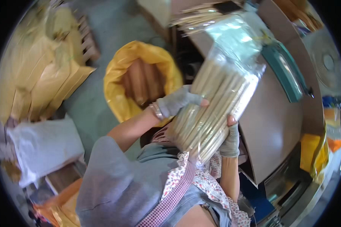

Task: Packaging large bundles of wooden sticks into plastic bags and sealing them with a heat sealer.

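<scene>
Bag of sticks (216,113): I have it raised in front of the body, tilted, its filled part overlapping the near edge of the surface (271,128) from this angle. My left hand (176,103) grips one long side, thumb (205,102) laid over the clear plastic and the other fingers hidden underneath. My right hand (231,140) pinches the opposite side lower down, its thumb (231,120) on the edge; I cannot see the fingers behind it. Both wear grey half-finger gloves.

I judge the step in hand to be handling one filled bag: steadying or turning it, with the sticks lying side by side inside. Past their ends the loose end (235,36) of the plastic spreads out over the surface, and I cannot tell whether it is open or closed. As I read it, the next move calls for an even hold from both sides, so that the sticks stay in line and do not slide towards the loose end.

Further out, a long green tool (286,72), perhaps a bag sealer, lies on the surface just beyond the plastic. Loose sticks (201,19) lie at the far edge. To the left, a yellow sack (113,87) stands open on the floor (98,34), with brown things (144,81) inside, and beyond it yellowish packages (38,79) are piled.
</scene>
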A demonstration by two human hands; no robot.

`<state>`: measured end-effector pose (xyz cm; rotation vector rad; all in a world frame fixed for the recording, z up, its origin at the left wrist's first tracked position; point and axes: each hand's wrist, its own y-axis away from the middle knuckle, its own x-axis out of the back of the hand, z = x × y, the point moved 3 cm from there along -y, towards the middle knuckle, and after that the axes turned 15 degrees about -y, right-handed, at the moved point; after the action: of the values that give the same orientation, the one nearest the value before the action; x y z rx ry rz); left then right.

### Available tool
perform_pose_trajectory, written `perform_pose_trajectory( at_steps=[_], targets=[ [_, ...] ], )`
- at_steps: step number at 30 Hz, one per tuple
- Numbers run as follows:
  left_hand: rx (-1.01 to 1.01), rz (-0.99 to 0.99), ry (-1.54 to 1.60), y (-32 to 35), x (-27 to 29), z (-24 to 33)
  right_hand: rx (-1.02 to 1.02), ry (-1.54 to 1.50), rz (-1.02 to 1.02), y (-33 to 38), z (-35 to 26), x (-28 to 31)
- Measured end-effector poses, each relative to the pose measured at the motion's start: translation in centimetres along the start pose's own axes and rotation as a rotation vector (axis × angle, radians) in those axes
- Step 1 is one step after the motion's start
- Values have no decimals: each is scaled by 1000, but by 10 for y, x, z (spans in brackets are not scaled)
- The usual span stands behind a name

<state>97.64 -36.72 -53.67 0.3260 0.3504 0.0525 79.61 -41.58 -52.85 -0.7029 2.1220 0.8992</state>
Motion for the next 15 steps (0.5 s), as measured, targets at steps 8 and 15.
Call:
perform_pose_trajectory(
  at_steps=[8,15],
  targets=[
    [-137,934,49,184,167,-103,-594,29,-325,-39,147,-98],
    [384,1515,-629,231,267,-241,-1073,99,15,-109,228,-82]
  ],
)
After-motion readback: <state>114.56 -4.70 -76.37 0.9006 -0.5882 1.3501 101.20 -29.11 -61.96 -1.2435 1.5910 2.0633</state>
